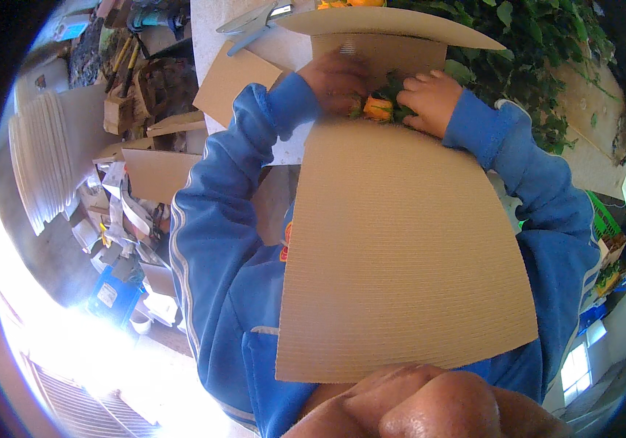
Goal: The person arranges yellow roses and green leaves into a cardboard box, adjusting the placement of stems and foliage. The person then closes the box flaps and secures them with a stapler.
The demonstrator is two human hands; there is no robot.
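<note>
A large sheet of ribbed brown corrugated cardboard [408,248] stretches from my chest to the work table, and its far part stands up behind my hands. In the fold lie an orange rose [379,109] and some green leaves [403,113]. My left hand [337,80] rests in shadow on the cardboard left of the rose, its fingers extended and their tips hard to make out. On the right side of the rose, my right hand [430,101] has its fingers apart and slightly bent, touching the leaves and cardboard.
A smaller cardboard piece [236,82] and a grey cutting tool [254,28] lie left on the pale table. Leafy green stems [539,44] are heaped at the far right. More orange roses [360,3] show beyond the cardboard. Stacked white sheets [47,157] stand at left.
</note>
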